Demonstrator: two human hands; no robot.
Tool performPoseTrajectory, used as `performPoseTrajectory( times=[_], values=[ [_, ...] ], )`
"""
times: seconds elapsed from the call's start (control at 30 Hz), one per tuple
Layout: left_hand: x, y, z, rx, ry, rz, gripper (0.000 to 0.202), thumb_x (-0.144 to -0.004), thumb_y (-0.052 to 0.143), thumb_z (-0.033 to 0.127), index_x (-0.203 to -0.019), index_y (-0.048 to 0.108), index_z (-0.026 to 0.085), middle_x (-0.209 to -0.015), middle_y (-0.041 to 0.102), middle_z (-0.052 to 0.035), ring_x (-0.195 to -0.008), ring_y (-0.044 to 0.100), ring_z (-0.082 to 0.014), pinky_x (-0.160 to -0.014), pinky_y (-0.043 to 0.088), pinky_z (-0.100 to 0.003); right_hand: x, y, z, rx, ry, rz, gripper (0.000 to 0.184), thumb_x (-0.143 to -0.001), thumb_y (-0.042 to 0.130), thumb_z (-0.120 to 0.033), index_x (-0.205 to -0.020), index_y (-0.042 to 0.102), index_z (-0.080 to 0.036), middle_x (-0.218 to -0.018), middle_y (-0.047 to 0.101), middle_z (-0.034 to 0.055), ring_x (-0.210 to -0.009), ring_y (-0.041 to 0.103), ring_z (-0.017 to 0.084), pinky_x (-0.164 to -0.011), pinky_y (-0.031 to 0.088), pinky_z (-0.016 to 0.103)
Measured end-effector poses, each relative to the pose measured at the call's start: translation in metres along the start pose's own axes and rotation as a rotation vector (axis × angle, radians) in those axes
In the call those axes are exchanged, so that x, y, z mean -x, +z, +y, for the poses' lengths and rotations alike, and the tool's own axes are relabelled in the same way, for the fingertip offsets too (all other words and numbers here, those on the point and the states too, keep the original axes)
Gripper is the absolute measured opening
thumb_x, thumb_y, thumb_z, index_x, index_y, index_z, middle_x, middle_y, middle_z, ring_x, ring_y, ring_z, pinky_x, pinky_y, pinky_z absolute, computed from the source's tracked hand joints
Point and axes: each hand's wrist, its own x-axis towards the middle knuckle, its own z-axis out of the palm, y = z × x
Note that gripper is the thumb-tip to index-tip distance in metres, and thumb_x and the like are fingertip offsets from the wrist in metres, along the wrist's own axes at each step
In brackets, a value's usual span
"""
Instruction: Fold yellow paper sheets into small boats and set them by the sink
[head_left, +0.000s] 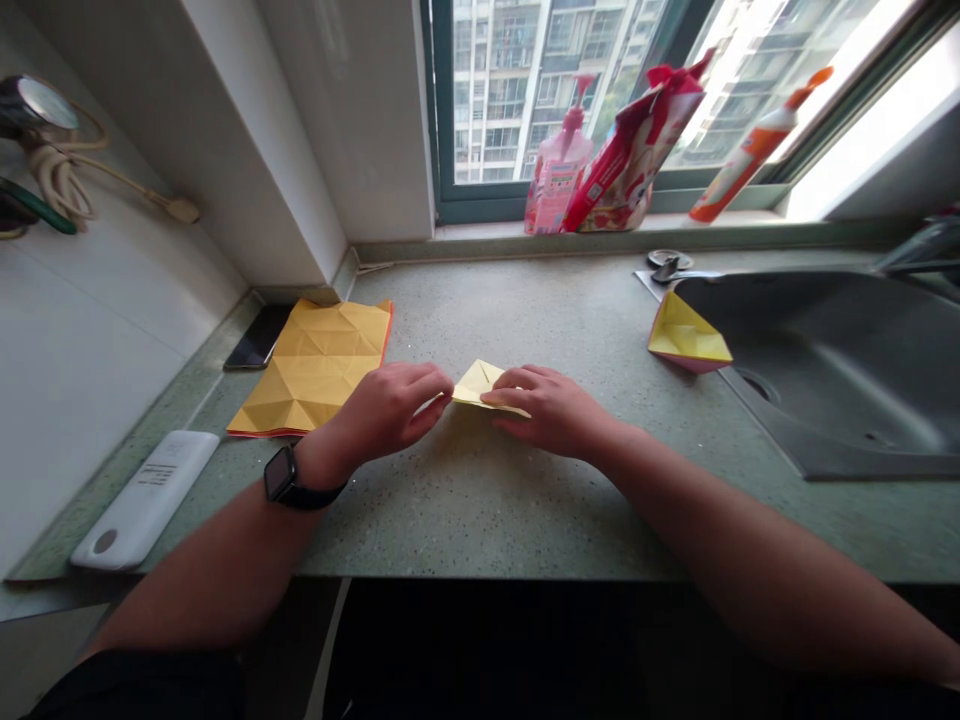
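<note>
yellow paper: the small folded yellow paper [474, 380] is sitting at the centre of the frame, between your two hands; whether it is touching the countertop [480, 520] or being held just above it, i cannot tell.

right hand: your right hand [556, 410] is holding the paper from its right side, fingers lying together over the top, thumb sitting low at the near edge, likely so the folded layers are staying pressed flat.

left hand: your left hand [401, 405] is meeting the paper's left corner, thumb and forefinger standing narrow; i cannot tell whether they are gripping it. working from the opposite end is probably keeping the piece steady.

watch: a dark watch [280, 474] is circling your left wrist.

creased sheets: orange-yellow creased sheets [326, 345] are lying left of centre, just behind your left forearm, seemingly set aside so the middle is staying free for your fingers.

folded shape: a yellow and pink folded shape [688, 335] is standing at right, beside the sink [862, 400], probably placed out of your arms' way.

left edge: a dark phone [257, 338] is lying beside the sheets, and a white device [146, 500] is resting at lower left.

sill: a pink pump bottle [559, 175], a red bag [637, 150] and an orange-and-white bottle [742, 165] are standing along the top right, presumably kept off the work surface.
</note>
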Motion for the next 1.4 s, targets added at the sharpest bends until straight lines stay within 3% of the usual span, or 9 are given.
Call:
performPoseTrajectory(
  times=[0.17, 0.37, 0.57, 0.73, 0.87, 1.03, 1.2, 1.3, 1.4],
  values=[
    [0.003, 0.005, 0.007, -0.049, -0.013, 0.328, 0.018, -0.109, 0.057, 0.029, -0.127, 0.059, 0.027, -0.117, 0.076, -0.0053, -0.107, 0.072, -0.0225, -0.103, 0.058, -0.045, 0.003, -0.009, -0.003, -0.062, 0.015, 0.137, 0.033, -0.098, 0.061, -0.02, -0.119, 0.083, -0.033, -0.111, 0.081, 0.0053, -0.095, 0.072, 0.023, -0.083, 0.055, 0.037],
    [0.003, 0.002, 0.011, -0.149, -0.03, 0.547, 0.055, -0.103, 0.06, 0.032, -0.153, 0.039, 0.035, -0.148, 0.06, -0.0111, -0.141, 0.057, -0.0342, -0.123, 0.045, -0.064, 0.0, -0.01, -0.002, -0.655, 0.332, 0.454, 0.027, -0.096, 0.071, -0.048, -0.104, 0.08, -0.024, -0.104, 0.081, 0.009, -0.093, 0.075, 0.027, -0.083, 0.064, 0.043],
    [0.002, 0.007, 0.014, -0.06, 0.005, 0.298, 0.043, -0.106, 0.061, 0.025, -0.148, 0.053, 0.03, -0.14, 0.067, -0.0103, -0.129, 0.064, -0.0288, -0.113, 0.054, -0.051, -0.01, 0.001, 0.012, -1.184, 0.518, 0.265, 0.06, -0.09, 0.076, -0.064, -0.137, 0.068, -0.027, -0.128, 0.08, 0.0144, -0.12, 0.075, 0.034, -0.101, 0.066, 0.054],
    [0.003, 0.024, 0.002, -0.013, -0.063, -0.062, 0.034, -0.112, 0.055, 0.038, -0.139, 0.066, 0.021, -0.14, 0.07, -0.0139, -0.129, 0.064, -0.0321, -0.113, 0.052, -0.053, -0.004, -0.01, 0.022, -1.144, 0.593, -0.244, 0.057, -0.103, 0.058, -0.073, -0.106, 0.078, -0.02, -0.098, 0.082, 0.0158, -0.083, 0.079, 0.026, -0.073, 0.07, 0.041],
    [0.004, 0.033, -0.006, -0.012, -0.145, -0.271, 0.043, -0.109, 0.06, 0.052, -0.136, 0.069, 0.019, -0.142, 0.07, -0.0155, -0.13, 0.065, -0.0343, -0.112, 0.052, -0.053, 0.002, -0.028, 0.027, -1.04, 0.484, -0.519, 0.058, -0.098, 0.066, -0.074, -0.097, 0.08, -0.018, -0.081, 0.079, 0.0089, -0.072, 0.075, 0.019, -0.067, 0.064, 0.032],
    [0.004, 0.032, -0.009, -0.004, -0.191, -0.36, 0.065, -0.096, 0.073, 0.07, -0.137, 0.066, 0.019, -0.149, 0.067, -0.0159, -0.135, 0.062, -0.0369, -0.12, 0.045, -0.057, 0.002, -0.041, 0.019, -1.199, 0.26, -0.726, 0.053, -0.097, 0.075, -0.066, -0.115, 0.08, -0.016, -0.099, 0.081, 0.009, -0.089, 0.077, 0.019, -0.082, 0.063, 0.032],
    [0.005, 0.036, -0.011, 0.055, -0.211, -0.383, 0.053, -0.099, 0.075, 0.052, -0.139, 0.062, 0.021, -0.157, 0.063, -0.0151, -0.145, 0.058, -0.0359, -0.132, 0.029, -0.065, -0.001, -0.028, 0.008, -1.151, 0.132, -0.345, 0.045, -0.095, 0.08, -0.053, -0.124, 0.077, -0.019, -0.114, 0.08, 0.0098, -0.102, 0.076, 0.021, -0.089, 0.062, 0.036],
    [0.006, 0.039, -0.011, 0.093, -0.189, -0.394, 0.041, -0.103, 0.07, 0.044, -0.136, 0.062, 0.022, -0.162, 0.059, -0.0144, -0.152, 0.053, -0.0348, -0.135, 0.021, -0.068, -0.001, -0.014, 0.004, -0.773, 0.078, -0.022, 0.029, -0.1, 0.075, -0.045, -0.117, 0.079, -0.022, -0.113, 0.08, 0.009, -0.1, 0.075, 0.021, -0.092, 0.06, 0.038],
    [0.005, 0.043, -0.012, 0.114, -0.165, -0.394, 0.039, -0.104, 0.068, 0.041, -0.136, 0.062, 0.021, -0.166, 0.055, -0.0146, -0.157, 0.048, -0.0348, -0.136, 0.02, -0.068, 0.0, -0.002, 0.003, -0.369, -0.015, 0.08, 0.021, -0.101, 0.073, -0.036, -0.116, 0.081, -0.025, -0.114, 0.08, 0.0089, -0.106, 0.073, 0.025, -0.098, 0.057, 0.043]
  ],
)
